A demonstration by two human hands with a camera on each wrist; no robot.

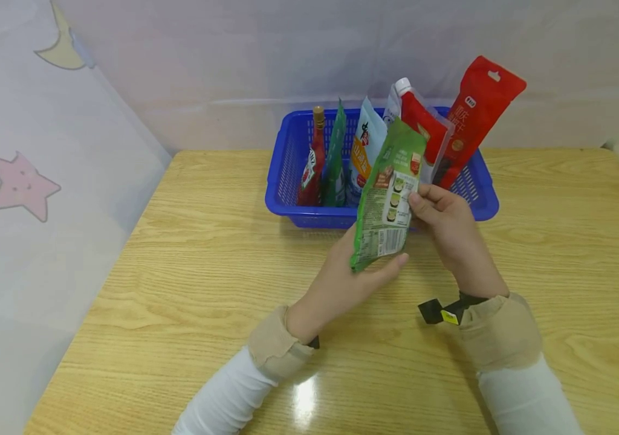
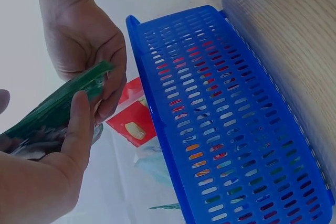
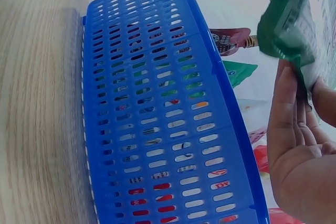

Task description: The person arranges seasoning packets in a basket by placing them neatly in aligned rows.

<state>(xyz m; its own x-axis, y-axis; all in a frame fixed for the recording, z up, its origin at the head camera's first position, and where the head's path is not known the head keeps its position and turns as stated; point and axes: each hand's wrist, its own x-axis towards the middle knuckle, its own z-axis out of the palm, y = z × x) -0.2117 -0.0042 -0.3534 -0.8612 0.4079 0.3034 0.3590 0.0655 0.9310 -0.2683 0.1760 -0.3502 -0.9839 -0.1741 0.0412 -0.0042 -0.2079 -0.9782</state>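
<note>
A green printed food packet [image 1: 391,193] is held up in front of the basket, tilted, its barcode side toward the head camera. My right hand [image 1: 451,232] pinches its right edge between thumb and fingers. Behind its lower left part lies my left hand [image 1: 337,281], the thumb stretched out below the packet and apart from its front. In the left wrist view one left finger [image 2: 77,127] runs straight along the green packet. The right wrist view shows the right fingers [image 3: 286,108] behind the packet's edge.
A blue plastic basket [image 1: 309,219] stands at the table's back edge. It holds a ketchup bottle [image 1: 313,163], a green packet [image 1: 335,160], a pale blue and orange pouch [image 1: 362,154], a red spouted pouch [image 1: 421,118] and a tall red bag [image 1: 480,112]. The wooden table [image 1: 179,272] extends around it.
</note>
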